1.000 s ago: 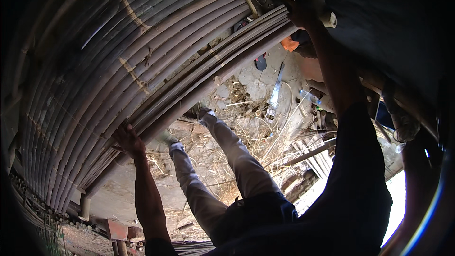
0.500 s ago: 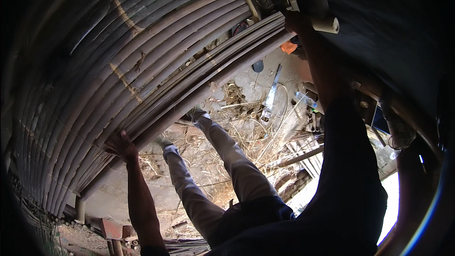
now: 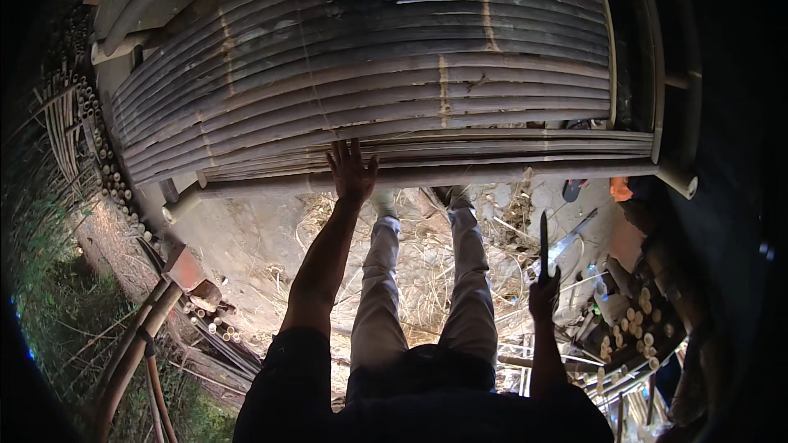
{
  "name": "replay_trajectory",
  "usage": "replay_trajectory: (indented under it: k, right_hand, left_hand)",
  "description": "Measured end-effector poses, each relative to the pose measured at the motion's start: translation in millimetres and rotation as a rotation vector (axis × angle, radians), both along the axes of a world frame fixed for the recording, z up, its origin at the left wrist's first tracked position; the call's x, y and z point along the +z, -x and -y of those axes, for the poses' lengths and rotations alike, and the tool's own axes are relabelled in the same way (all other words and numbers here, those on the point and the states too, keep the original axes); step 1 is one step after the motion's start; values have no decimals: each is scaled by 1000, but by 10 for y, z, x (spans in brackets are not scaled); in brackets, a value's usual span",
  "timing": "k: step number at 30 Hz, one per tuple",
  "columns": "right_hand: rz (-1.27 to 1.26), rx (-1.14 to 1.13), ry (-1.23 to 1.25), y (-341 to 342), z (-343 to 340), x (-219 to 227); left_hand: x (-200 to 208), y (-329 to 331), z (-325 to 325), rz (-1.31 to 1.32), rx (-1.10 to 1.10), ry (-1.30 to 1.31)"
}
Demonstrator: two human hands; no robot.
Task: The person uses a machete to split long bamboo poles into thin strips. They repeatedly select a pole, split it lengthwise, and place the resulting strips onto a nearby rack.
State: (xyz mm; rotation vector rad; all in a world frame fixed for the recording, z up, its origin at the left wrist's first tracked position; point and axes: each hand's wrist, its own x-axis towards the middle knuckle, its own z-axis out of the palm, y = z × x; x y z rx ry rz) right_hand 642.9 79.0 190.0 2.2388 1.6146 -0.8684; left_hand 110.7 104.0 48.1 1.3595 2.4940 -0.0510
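Observation:
A long bamboo bench (image 3: pixel 369 98) of dark slats lies across in front of me, with a thick bamboo pole (image 3: pixel 460 175) along its near side. My left hand (image 3: pixel 353 174) rests on the near slats, fingers spread and holding nothing. Just behind that pole sits a bundle of thin bamboo strips (image 3: pixel 509 146), partly under my left fingertips. To the right, apart from the bench, my right hand (image 3: pixel 543 297) is closed round the handle of a knife (image 3: pixel 543 246). Its dark, narrow blade points upward. The handle is mostly hidden in my fingers.
Cut bamboo pieces (image 3: pixel 636 326) are stacked at the right, and more bamboo ends (image 3: pixel 107 168) lie at the far left. Straw and shavings (image 3: pixel 427 279) litter the ground round my legs. A red brick (image 3: pixel 184 269) and an orange thing (image 3: pixel 620 189) flank the bench.
My view has turned, so the bench now lies level. My right hand has left the right end of the strips and now holds a knife. My left hand stays at the near slats.

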Motion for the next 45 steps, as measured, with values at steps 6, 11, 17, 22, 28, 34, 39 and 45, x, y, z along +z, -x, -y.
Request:
replay_trajectory:
  k: [6, 11, 17, 22, 28, 34, 39, 45]
  right_hand:
    - [128, 50, 294, 76, 1527, 696]
    - [28, -88, 239, 127, 2440, 923]
    - [-146, -721, 75, 863, 2627, 1036]
    - [-376, -1013, 73, 1172, 2545, 1230]
    - [-593, -401, -22, 1836, 1934, 1993]
    - [-1193, -290, -170, 2484, 2237, 2630]
    - [-1514, -637, -339, 2828, 2836, 2919]
    - [-1550, -844, -730, 2630, 3698, 3295]
  left_hand:
    - [16, 585, 245, 980, 1061, -411]
    - [102, 1273, 9, 1387, 1697, -684]
    - [389, 1469, 416, 1411, 1609, -765]
    - [1726, 1078, 1187, 1740, 1469, -713]
    - [2671, 802, 2132, 2009, 1244, -525]
    - [3391, 283, 2514, 2031, 990, -362]
    - [3860, -98, 3049, 2136, 681, -98]
    - [4317, -539, 3896, 2120, 456, 84]
